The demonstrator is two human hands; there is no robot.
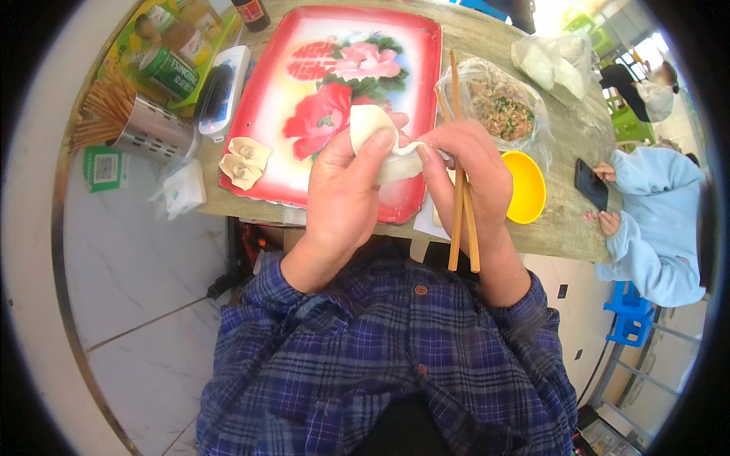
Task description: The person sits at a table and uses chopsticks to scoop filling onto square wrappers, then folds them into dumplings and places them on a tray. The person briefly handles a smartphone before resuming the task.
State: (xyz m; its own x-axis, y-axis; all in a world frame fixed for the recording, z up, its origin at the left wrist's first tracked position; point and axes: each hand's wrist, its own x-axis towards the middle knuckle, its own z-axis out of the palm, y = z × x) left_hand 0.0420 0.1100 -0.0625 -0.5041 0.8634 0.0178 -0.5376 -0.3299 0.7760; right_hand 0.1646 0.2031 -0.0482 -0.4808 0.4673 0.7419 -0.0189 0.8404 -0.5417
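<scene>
Between my hands, above the tray's near half, is a pale dough wrapper [369, 126], partly folded. My left hand [345, 199] grips it with the thumb pressed on its face. With thumb and fingers my right hand [482, 165] pinches the wrapper's right edge, while a pair of wooden chopsticks [458, 222] is held in the same hand, thick ends towards me. Any filling inside the wrapper is hidden. Under my hands lies a red-rimmed floral tray [259, 91]. Two folded wontons [245, 162] rest at its near left corner. Minced filling with green bits [505, 117] sits in a plastic-lined container beyond my right hand.
A yellow bowl [524, 188] stands right of my right hand. A chopstick holder [154, 128], tissue pack [185, 188], drinks box [197, 85] and dark bottle [252, 14] are left. Plastic bag [553, 62] lies back right. At right, a person in light-blue sleeves holds a phone [591, 183].
</scene>
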